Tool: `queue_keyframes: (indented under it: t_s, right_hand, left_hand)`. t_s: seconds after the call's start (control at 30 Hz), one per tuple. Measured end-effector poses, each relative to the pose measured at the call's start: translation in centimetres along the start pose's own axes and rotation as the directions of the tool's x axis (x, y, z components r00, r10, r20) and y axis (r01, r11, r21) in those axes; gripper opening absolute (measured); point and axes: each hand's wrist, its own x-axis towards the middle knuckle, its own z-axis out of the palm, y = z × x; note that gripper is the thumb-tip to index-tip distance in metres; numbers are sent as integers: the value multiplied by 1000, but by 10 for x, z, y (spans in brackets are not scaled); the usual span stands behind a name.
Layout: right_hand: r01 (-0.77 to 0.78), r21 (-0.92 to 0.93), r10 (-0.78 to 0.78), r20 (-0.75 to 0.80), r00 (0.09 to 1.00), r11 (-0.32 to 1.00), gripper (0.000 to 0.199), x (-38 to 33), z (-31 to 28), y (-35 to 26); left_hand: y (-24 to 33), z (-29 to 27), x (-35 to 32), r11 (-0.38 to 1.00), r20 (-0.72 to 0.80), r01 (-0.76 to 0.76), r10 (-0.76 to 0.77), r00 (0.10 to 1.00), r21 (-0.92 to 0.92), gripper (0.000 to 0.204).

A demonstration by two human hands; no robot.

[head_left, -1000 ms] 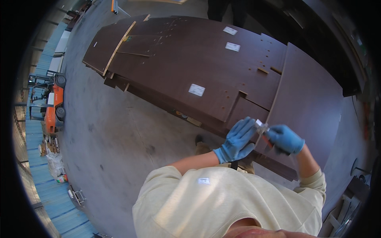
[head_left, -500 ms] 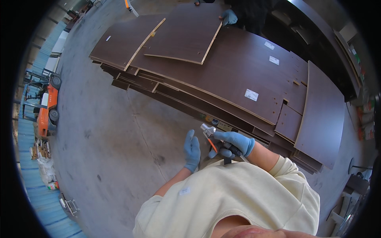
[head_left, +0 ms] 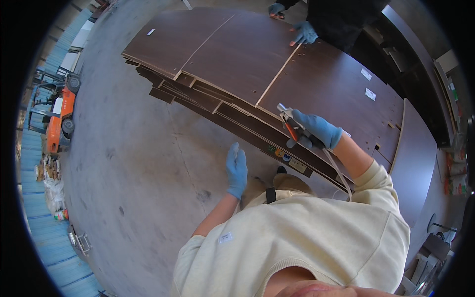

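Note:
My right hand (head_left: pixel 319 129), in a blue glove, grips a pneumatic tool (head_left: pixel 287 119) with a silver head, an orange-red lever and a dark handle. A pale hose (head_left: pixel 337 167) trails from it toward my waist. The tool is over the near edge of the stacked dark brown panels (head_left: pixel 341 99); whether it touches them is unclear. My gloved left hand (head_left: pixel 237 171) is held above the floor, fingers stretched out, holding nothing visible. On the stack, a brown panel (head_left: pixel 230 64) lies flat between two others. A co-worker's gloved hand (head_left: pixel 305 33) rests at its far right corner.
The co-worker's other hand (head_left: pixel 277 11) is at the far edge. A curved-looking panel (head_left: pixel 420 153) overhangs the stack's right end. More dark panels (head_left: pixel 420 64) stand behind at right. An orange forklift (head_left: pixel 62 116) is parked far left on the concrete floor (head_left: pixel 133 188).
The co-worker's raised, slanted panel has come down flat between its neighbours. My right hand has moved forward and right with the tool, toward the stack. My left hand has risen slightly.

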Motion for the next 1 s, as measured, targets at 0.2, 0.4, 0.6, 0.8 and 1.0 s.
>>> queue_keyframes:
  t_s: [0.2, 0.4, 0.6, 0.8, 1.0]
  right_hand:
    - [-162, -286, 166, -11, 986, 944, 68, 108, 54, -87]
    - [-271, -398, 276, -45, 960, 876, 63, 251, 124, -149]
    - [-354, -506, 179, -362, 915, 787, 52, 374, 76, -253]
    - [-416, -613, 180, -409, 895, 672, 49, 441, -13, -310]
    - [-392, -336, -23, -784, 620, 856, 55, 460, -39, -328]
  left_hand:
    - [-12, -58, 88, 997, 29, 8, -6, 1000, -82, 44]
    - [-38, -168, 164, 992, 148, 103, -92, 985, -68, 43]
    - [-52, -263, 234, 976, 124, 212, -205, 971, -49, 44]
    - [-40, -287, 331, 983, 99, 180, -174, 980, -47, 44]
    - [0, -264, 464, 915, 105, 384, -373, 922, -122, 52]
